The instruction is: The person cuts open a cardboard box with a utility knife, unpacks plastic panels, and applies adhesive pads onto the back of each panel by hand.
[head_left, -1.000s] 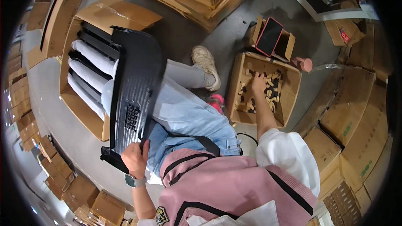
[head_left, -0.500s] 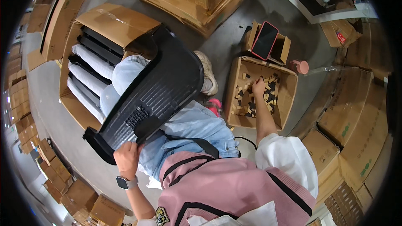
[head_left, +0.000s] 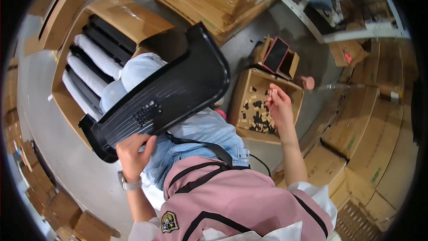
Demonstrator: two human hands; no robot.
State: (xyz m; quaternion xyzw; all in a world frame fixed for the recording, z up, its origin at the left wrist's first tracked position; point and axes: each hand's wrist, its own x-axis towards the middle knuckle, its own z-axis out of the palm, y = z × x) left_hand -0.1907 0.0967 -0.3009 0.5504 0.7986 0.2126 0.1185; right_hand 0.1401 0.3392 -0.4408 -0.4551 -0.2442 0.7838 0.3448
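A large black plastic panel (head_left: 178,85) with a raised rim and a ribbed, slotted patch lies tilted across my lap. My left hand (head_left: 133,152) is at its near lower edge, fingers curled at the rim and thumb lifted apart. Above an open cardboard box, my right hand (head_left: 281,105) pinches a small tan-and-black block (head_left: 273,92) between thumb and fingertips. Several loose tan and black blocks (head_left: 260,122) are scattered over the bottom of that box (head_left: 243,80).
To the left, an open carton (head_left: 67,102) holds black panels, some in white wrapping (head_left: 89,87). A pink-cased phone (head_left: 276,55) leans on a small carton behind the block box, beside a pink cup (head_left: 307,82). Stacked cartons (head_left: 356,129) stand at the right; a big carton (head_left: 196,0) stands ahead.
My right hand has risen out of the pile of blocks with a small block in its fingertips. My left thumb has lifted off the panel's rim. The whole view has shifted a little.
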